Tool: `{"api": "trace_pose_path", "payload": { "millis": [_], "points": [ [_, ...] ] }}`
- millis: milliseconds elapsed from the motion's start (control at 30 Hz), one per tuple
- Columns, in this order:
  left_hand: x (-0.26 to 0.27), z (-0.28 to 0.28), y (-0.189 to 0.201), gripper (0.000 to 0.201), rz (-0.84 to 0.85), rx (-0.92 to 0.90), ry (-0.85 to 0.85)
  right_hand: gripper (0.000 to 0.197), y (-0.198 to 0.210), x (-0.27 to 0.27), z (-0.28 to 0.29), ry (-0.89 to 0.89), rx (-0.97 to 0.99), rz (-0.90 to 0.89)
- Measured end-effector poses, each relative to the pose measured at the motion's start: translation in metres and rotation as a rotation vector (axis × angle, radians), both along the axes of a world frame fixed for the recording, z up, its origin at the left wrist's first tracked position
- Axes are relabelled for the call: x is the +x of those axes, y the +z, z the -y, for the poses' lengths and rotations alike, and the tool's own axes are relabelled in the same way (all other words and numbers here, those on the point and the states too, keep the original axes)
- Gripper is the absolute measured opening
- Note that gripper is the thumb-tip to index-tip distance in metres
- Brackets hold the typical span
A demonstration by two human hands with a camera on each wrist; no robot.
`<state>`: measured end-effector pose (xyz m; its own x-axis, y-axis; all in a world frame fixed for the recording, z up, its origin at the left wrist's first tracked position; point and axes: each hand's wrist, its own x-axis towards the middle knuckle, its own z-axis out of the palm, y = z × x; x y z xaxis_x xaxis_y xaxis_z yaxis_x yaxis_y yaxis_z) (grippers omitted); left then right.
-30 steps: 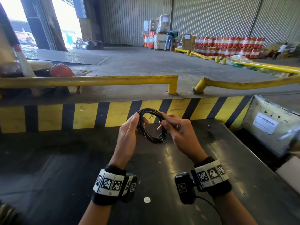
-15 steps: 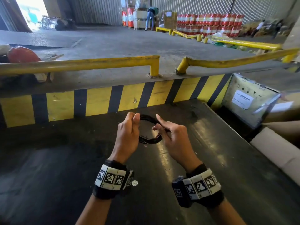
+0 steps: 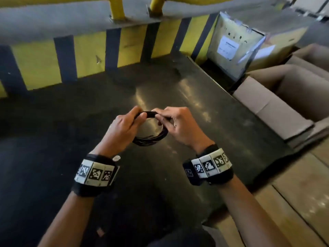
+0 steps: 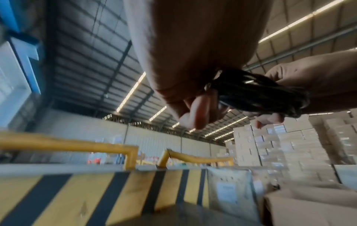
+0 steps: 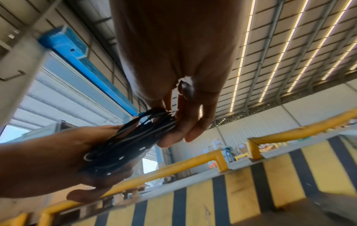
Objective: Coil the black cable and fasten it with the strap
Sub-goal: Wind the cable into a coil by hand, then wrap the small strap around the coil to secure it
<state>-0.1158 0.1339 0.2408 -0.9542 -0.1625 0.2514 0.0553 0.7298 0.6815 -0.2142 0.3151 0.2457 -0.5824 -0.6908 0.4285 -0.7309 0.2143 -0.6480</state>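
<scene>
The black cable (image 3: 151,138) is wound into a small round coil of several loops, held above the dark table (image 3: 213,107). My left hand (image 3: 128,122) grips the coil's left side, fingers curled over its top. My right hand (image 3: 175,121) pinches its right side near the top. In the left wrist view the cable (image 4: 257,93) bunches between my left hand (image 4: 201,110) and the right hand (image 4: 316,85). In the right wrist view a flat black strap (image 5: 131,146) with small holes lies along the coil, between the right hand (image 5: 179,126) and the left hand (image 5: 58,160).
A yellow and black striped barrier (image 3: 89,56) with yellow rails (image 3: 116,9) runs along the table's far edge. A wrapped box with a white label (image 3: 229,49) and cardboard boxes (image 3: 277,104) stand to the right. Wooden planks (image 3: 293,202) lie at the lower right.
Both hands have lowered the coil toward the table and tilted it flatter. The head view has dropped, so the warehouse floor beyond the barrier is out of sight.
</scene>
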Motion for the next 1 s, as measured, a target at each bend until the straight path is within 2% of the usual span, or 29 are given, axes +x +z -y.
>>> {"api": "trace_pose_path", "payload": {
  "millis": [100,200,367,500,667,767,833,933,1000],
  "points": [
    [-0.002,-0.021,-0.034,0.020,0.048,0.061,-0.062,0.030,-0.034,-0.001,-0.029,-0.082,0.035,0.158],
    [0.000,-0.038,-0.068,0.017,0.180,0.051,-0.091,0.036,-0.085,-0.011,-0.068,-0.314,0.096,0.217],
    [0.012,-0.052,-0.113,0.012,0.385,0.016,-0.101,0.032,-0.180,-0.018,-0.137,-0.690,0.421,0.276],
    [0.022,-0.054,-0.137,0.008,0.497,0.037,-0.097,0.032,-0.228,-0.009,-0.163,-0.803,0.599,0.386],
    [0.026,-0.053,-0.150,0.013,0.579,0.031,-0.086,0.033,-0.252,-0.012,-0.158,-0.931,0.604,0.451],
    [0.027,-0.051,-0.154,0.011,0.610,0.029,-0.082,0.033,-0.258,-0.021,-0.145,-0.952,0.560,0.455],
    [0.027,-0.048,-0.158,0.018,0.623,0.043,-0.084,0.032,-0.259,-0.028,-0.134,-0.943,0.543,0.446],
    [0.028,-0.044,-0.163,0.025,0.643,0.051,-0.077,0.026,-0.260,-0.039,-0.119,-0.942,0.497,0.441],
    [0.029,-0.041,-0.166,0.026,0.656,0.059,-0.066,0.020,-0.262,-0.047,-0.113,-1.010,0.466,0.479]
  ]
}}
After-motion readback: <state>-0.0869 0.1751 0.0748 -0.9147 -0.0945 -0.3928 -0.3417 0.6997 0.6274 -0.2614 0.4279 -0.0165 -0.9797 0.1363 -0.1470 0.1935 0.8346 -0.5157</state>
